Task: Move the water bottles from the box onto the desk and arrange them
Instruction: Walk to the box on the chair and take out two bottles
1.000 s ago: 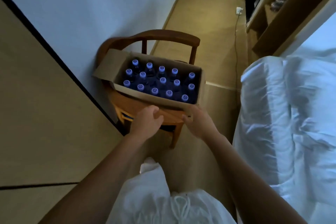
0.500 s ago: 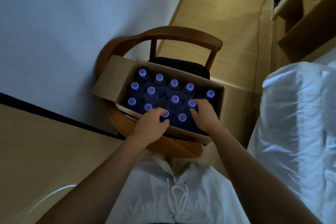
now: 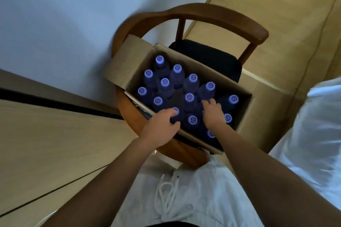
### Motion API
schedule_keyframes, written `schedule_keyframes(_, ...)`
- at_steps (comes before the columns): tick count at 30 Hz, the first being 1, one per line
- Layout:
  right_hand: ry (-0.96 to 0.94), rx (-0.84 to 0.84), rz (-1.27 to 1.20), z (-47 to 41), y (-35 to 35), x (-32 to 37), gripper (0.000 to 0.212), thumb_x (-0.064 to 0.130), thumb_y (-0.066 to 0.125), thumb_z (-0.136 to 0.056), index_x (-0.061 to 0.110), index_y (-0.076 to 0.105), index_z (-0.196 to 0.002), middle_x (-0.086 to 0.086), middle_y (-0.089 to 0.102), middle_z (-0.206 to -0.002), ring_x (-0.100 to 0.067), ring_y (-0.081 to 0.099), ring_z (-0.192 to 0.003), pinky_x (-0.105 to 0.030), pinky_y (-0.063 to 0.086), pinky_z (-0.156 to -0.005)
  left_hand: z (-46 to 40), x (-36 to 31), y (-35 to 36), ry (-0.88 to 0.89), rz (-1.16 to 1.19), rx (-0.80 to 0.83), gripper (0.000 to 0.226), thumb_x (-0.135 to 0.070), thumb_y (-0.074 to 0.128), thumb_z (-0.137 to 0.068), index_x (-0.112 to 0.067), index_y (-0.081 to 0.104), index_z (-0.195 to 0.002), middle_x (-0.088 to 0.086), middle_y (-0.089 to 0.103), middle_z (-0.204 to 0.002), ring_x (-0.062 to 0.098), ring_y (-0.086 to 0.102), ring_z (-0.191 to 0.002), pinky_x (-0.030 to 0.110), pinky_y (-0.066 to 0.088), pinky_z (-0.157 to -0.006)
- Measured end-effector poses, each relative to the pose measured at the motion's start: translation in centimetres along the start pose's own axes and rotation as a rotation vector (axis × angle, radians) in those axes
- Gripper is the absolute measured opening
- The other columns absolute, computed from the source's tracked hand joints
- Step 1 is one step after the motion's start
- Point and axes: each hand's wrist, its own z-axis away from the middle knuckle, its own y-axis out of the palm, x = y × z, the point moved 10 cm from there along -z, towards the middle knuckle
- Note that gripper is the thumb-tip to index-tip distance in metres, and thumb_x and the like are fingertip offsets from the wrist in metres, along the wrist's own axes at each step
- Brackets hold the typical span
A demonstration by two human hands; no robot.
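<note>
An open cardboard box stands on a wooden chair and holds several upright water bottles with pale purple caps. My left hand reaches over the box's near wall and grips the neck of a near-row bottle; its cap shows between my fingers. My right hand is inside the box, its fingers curled down over a middle-row bottle whose cap is hidden under my palm. The light wooden desk lies to my left.
The round-backed wooden chair with a black seat pad stands against the white wall. A bed with white bedding fills the right side. A tan floor runs beyond the chair. The box's left flap hangs open.
I have come closer to the box. Both hands moved from its near edge into the box and closed on bottle tops.
</note>
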Motion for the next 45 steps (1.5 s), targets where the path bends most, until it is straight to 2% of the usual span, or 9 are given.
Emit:
schedule_keyframes(10, -0.167, -0.190, 0.053, 3.6, -8.5, 2.8, 0.027, 0.028, 0.048, -0.096, 0.009, 0.051, -0.116, -0.013, 0.046, -0.124, -0.028, 0.044, -0.112, -0.037, 0.041, -0.087, -0.3, -1.4, 0.6, 0.039, 0.039, -0.012, 0.051, -0.035, 0.060, -0.090, -0.017, 0.046, -0.136, 0.000, 0.054, -0.133, 0.014, 0.051, -0.120, 0.026, 0.041, -0.095)
schedule_keyframes(16, -0.295, -0.247, 0.022, 11.2, -16.6, 5.9, 0.032, 0.032, 0.050, -0.094, 0.016, 0.052, -0.122, -0.002, 0.049, -0.112, -0.015, 0.046, -0.097, -0.025, 0.036, -0.078, -1.6, -4.6, -0.2, 0.148, 0.157, 0.008, 0.095, -0.058, 0.074, -0.068, -0.026, 0.029, -0.145, -0.007, 0.040, -0.146, 0.011, 0.038, -0.131, 0.022, 0.028, -0.099)
schedule_keyframes(19, -0.372, -0.269, -0.014, 14.5, -19.6, 8.1, 0.031, 0.032, 0.051, -0.093, 0.019, 0.053, -0.121, 0.003, 0.048, -0.104, -0.008, 0.042, -0.089, -0.021, 0.035, -0.078, -1.2, -7.5, -0.4, 0.286, 0.240, 0.042, 0.110, -0.053, 0.082, -0.061, -0.027, 0.020, -0.148, -0.009, 0.030, -0.152, 0.009, 0.031, -0.137, 0.024, 0.027, -0.109)
schedule_keyframes(25, -0.538, -0.352, -0.168, 17.1, -23.0, 11.5, 0.033, 0.033, 0.055, -0.090, 0.021, 0.056, -0.121, 0.010, 0.041, -0.094, -0.004, 0.042, -0.087, -0.020, 0.034, -0.077, 2.1, -9.6, -4.5, 0.451, 0.455, -0.268, 0.079, -0.033, 0.086, -0.059, -0.033, 0.040, -0.122, 0.000, 0.059, -0.121, 0.013, 0.058, -0.110, 0.033, 0.049, -0.096)
schedule_keyframes(30, -0.560, -0.208, -0.682, 13.0, -20.7, 11.1, 0.031, 0.035, 0.054, -0.089, 0.029, 0.053, -0.119, 0.021, 0.056, -0.092, 0.005, 0.057, -0.086, -0.010, 0.045, -0.076, 2.8, -5.5, -5.7, 0.285, 0.498, -0.454, 0.063, -0.034, 0.088, -0.060, -0.028, 0.051, -0.111, -0.013, 0.061, -0.101, -0.003, 0.060, -0.096, 0.010, 0.046, -0.083)
schedule_keyframes(33, -0.336, -0.259, -0.859, 7.8, -16.2, 7.2, 0.022, 0.036, 0.058, -0.087, 0.031, 0.056, -0.108, 0.015, 0.061, -0.093, 0.003, 0.058, -0.089, -0.009, 0.045, -0.072, 3.4, -0.1, -5.8, 0.027, 0.617, -0.547, 0.064, -0.039, 0.089, -0.051, -0.026, 0.057, -0.104, -0.005, 0.068, -0.098, 0.010, 0.066, -0.092, 0.031, 0.053, -0.085)
schedule_keyframes(37, -0.085, -0.171, -0.832, 1.1, -7.9, 3.5, 0.034, 0.036, 0.067, -0.083, 0.020, 0.059, -0.113, 0.007, 0.061, -0.104, -0.012, 0.057, -0.103, -0.016, 0.040, -0.079, 5.1, 4.9, -6.8, -0.142, 0.694, -0.680, 0.045, -0.026, 0.094, -0.050, -0.035, 0.063, -0.082, -0.018, 0.071, -0.076, -0.003, 0.068, -0.072, 0.016, 0.051, -0.062)
schedule_keyframes(42, 0.021, 0.049, -0.752, -3.9, -0.5, 3.2, 0.068, 0.041, 0.072, -0.078, 0.015, 0.046, -0.135, 0.000, 0.051, -0.136, -0.019, 0.046, -0.126, -0.022, 0.031, -0.095, 7.6, 7.1, -7.8, -0.255, 0.748, -0.736, 0.043, -0.055, 0.075, -0.039, -0.047, 0.063, -0.079, -0.023, 0.070, -0.077, -0.004, 0.067, -0.069, 0.026, 0.051, -0.063)
schedule_keyframes(45, -0.003, 0.035, -0.653, -5.1, 0.9, 3.4, 0.058, 0.035, 0.075, -0.077, 0.015, 0.054, -0.127, -0.002, 0.059, -0.125, -0.022, 0.051, -0.120, -0.023, 0.033, -0.092, 8.8, 8.1, -7.8, -0.294, 0.782, -0.761, 0.053, -0.054, 0.076, -0.036, -0.035, 0.063, -0.083, -0.021, 0.070, -0.078, -0.003, 0.067, -0.070, 0.024, 0.048, -0.063)
